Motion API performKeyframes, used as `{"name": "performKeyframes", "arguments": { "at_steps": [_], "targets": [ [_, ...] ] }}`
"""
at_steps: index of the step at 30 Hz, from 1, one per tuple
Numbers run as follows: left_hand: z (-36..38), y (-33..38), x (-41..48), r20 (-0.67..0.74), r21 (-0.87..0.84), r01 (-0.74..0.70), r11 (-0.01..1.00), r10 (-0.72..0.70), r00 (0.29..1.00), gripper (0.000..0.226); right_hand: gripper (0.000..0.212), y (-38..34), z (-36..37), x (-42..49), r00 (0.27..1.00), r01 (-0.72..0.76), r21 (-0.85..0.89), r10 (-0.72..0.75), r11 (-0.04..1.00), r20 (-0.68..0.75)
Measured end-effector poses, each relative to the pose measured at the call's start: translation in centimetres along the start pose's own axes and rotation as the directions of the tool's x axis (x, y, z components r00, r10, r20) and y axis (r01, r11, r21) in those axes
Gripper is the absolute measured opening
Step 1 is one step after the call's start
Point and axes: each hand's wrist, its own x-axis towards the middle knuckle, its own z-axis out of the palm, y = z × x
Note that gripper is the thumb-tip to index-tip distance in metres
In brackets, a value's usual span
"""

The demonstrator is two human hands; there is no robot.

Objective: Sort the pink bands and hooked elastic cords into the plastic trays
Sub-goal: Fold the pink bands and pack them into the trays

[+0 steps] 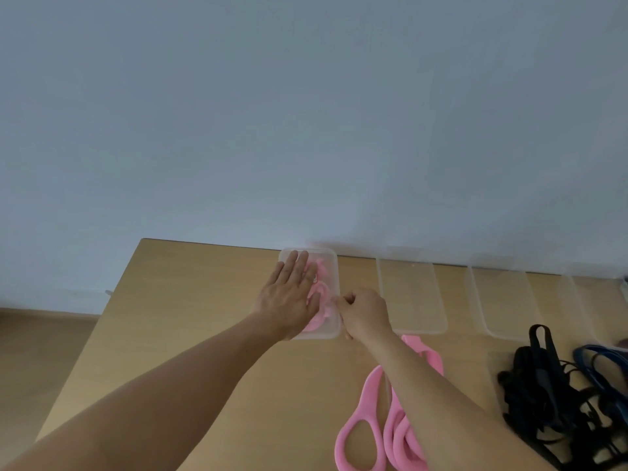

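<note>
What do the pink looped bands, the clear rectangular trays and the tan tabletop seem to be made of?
Pink looped bands: probably soft rubber or silicone, matte; they lie in limp, flattened loops. Clear rectangular trays: thin translucent plastic, frosted; what lies under them shows through. Tan tabletop: wood or wood-look laminate, smooth with faint grain; which, I cannot tell.

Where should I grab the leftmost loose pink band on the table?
Pinch the leftmost pink band at its left strand, coming from above and left. It lies flat with an open loop, and your right arm crosses the bands beside it.
</note>
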Motion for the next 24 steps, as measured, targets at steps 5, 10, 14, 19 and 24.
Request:
{"name": "performKeyframes", "arguments": {
  "at_steps": [5, 10, 14, 19, 24],
  "targets": [
    [0.5, -0.5, 0.4, -0.029, -0.037, -0.005, 0.999, 0.004, 1.0, 0.06, 0.017, 1.2, 0.7, -0.8, 0.991, -0.058, 0.239, 0.027, 0.969, 0.131],
    [0.4, -0.9, 1.0, -0.008, -0.054, -0.03, 0.998, 0.03, 1.0, 0.059, 0.028, 2.2, 1.3, -1.4, 0.985, -0.065, 0.361, 0.002, 0.93, 0.173],
    [-0.1, -0.9, 1.2, 0.014, -0.067, -0.043, 0.997, 0.044, 0.999, 0.059, 0.028, 2.2, 1.3, -1.6, 0.99, -0.026, 0.352, -0.025, 0.935, 0.138],
    [-1.2, -0.5, 0.3, -0.109, -0.032, 0.034, 0.999, -0.038, 0.993, 0.071, 0.018, 1.8, 1.5, -1.8, 0.988, -0.065, 0.41, 0.003, 0.91, 0.152],
    [0.6, 0.1, -0.9, 0.023, -0.128, 0.11, 0.986, -0.108, 0.994, 0.082, 0.014, 1.8, 2.1, -2.0, 0.996, -0.066, 0.438, 0.032, 0.897, 0.086]
  ]
}}
